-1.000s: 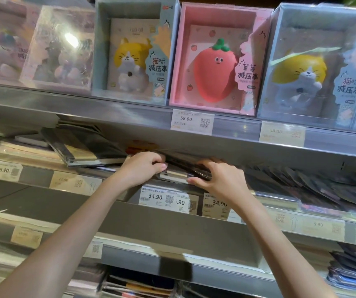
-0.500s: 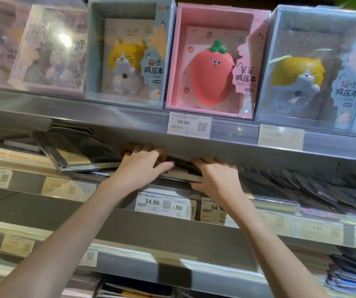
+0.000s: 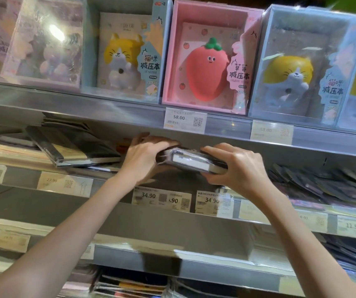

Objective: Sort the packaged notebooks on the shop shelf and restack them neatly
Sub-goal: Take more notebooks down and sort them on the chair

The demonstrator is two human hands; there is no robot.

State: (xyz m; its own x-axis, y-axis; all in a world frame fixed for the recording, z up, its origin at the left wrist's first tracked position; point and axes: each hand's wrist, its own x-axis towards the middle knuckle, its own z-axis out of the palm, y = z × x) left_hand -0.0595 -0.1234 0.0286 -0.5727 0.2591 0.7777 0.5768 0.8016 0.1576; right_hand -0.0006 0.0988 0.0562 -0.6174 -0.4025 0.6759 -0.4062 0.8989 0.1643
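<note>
1. Plastic-wrapped notebooks point(image 3: 191, 161): small stack, raised off the middle shelf point(image 3: 112, 203), gripped between left hand point(image 3: 142, 160) and right hand point(image 3: 235, 168).
2. Risk: slick wrap could let the stack slip or fan apart.

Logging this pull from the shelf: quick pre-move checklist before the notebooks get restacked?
1. Left hand grips the left end of the wrapped notebooks: ok.
2. Right hand grips the right end: ok.
3. Bundle level: not ok, it tilts down to the right.
4. Bundle clear of the shelf edge above: cannot tell, its back is hidden.
5. Neighbouring dark notebook stack squared up: not ok, it lies skewed.
6. Spot beneath the bundle free: cannot tell, the hands cover it.
</note>
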